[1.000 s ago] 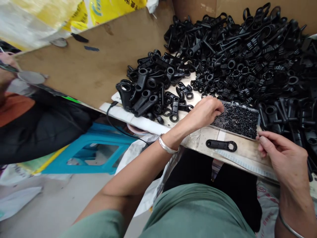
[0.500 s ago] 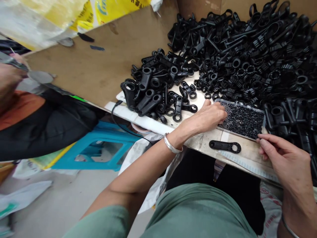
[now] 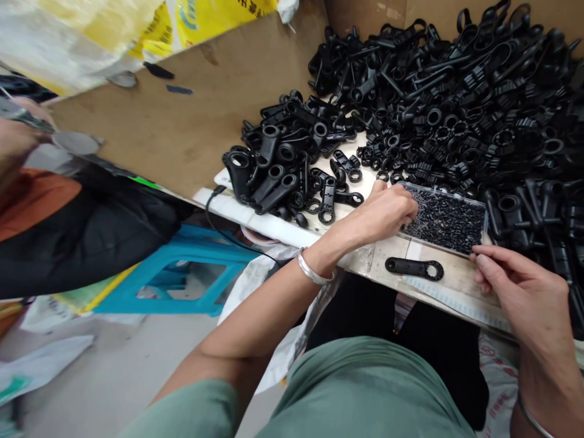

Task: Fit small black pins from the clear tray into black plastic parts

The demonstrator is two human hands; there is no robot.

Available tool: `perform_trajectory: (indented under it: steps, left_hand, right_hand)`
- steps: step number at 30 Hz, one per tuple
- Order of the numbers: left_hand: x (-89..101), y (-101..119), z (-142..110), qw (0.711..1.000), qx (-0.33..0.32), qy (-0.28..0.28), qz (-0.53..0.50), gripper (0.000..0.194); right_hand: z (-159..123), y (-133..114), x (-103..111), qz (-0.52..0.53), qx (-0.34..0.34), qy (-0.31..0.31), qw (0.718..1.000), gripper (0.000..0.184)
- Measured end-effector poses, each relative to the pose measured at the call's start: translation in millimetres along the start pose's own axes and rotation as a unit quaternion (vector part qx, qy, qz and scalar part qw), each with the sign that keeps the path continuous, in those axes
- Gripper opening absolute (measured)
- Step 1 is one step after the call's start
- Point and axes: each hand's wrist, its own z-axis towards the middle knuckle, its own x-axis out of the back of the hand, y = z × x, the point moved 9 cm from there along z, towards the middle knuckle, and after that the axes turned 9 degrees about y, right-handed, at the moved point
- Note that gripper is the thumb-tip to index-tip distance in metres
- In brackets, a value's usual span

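Observation:
A shallow clear plastic tray point(image 3: 485, 220) full of tiny black pieces point(image 3: 449, 220) lies on the worktop. At its left end is my left hand point(image 3: 391, 210), with curled fingers closed at the pieces; the fingertips are hidden. My right hand point(image 3: 520, 283) rests by the tray's near right corner. Its thumb and forefinger are pressed together there, and whatever is between them is too small to make out. On the worktop in front of the tray lies one flat black plastic arm point(image 3: 413, 268), with a toothed ring at its right end. Neither hand touches it.
A big heap of black plastic parts point(image 3: 438, 91) fills the back and right. A smaller pile of black arms point(image 3: 278, 158) lies left of the tray. A cardboard wall point(image 3: 182, 134) borders the worktop. Below left stands a blue stool point(image 3: 177, 286), beside another person's hand point(image 3: 20, 134).
My hands keep nearly the same places; the right has shifted very slightly left. At the left edge, the other person's hand and the tool in it show a little more.

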Motion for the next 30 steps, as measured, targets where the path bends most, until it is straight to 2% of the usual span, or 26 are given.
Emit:
perform_trajectory:
  steps: [2,4,8,11,15,17,23,30]
  left_hand:
    - [8.5,-7.9,-2.2,0.994,0.042,0.043,-0.086,0.019]
    - [12.3,-17.5,-6.6,0.973,0.094,0.083,-0.191,0.012]
    - [4.1,-28.2,-19.2,0.889,0.179,0.138,-0.397,0.005]
    - [-4.0,-26.0,-28.8,0.824,0.211,0.166,-0.499,0.007]
    - [-10.6,-16.9,-37.0,0.773,0.230,0.169,-0.567,0.015]
    - [-12.6,-14.3,-39.3,0.763,0.237,0.163,-0.579,0.016]
    - [-17.0,-13.9,-42.3,0.757,0.256,0.151,-0.582,0.014]
    - [-11.8,-1.3,-40.8,0.781,0.220,0.176,-0.557,0.013]
  right_hand:
    - [0.4,0.9,0.8,0.010,-0.005,0.003,1.000,0.026]
    - [0.8,0.0,-1.1,0.027,-0.010,0.001,1.000,0.026]
    - [-0.9,-7.1,-10.9,0.077,-0.020,-0.011,0.997,0.023]
    - [-4.1,-12.7,-20.1,0.123,-0.032,-0.018,0.992,0.021]
    - [-7.2,-17.7,-30.0,0.168,-0.043,-0.024,0.985,0.021]
    - [-7.6,-19.4,-32.1,0.177,-0.044,-0.022,0.983,0.020]
    - [-8.2,-17.6,-35.0,0.179,-0.053,-0.026,0.982,0.020]
    - [-10.4,-21.4,-38.2,0.188,-0.053,-0.012,0.981,0.022]
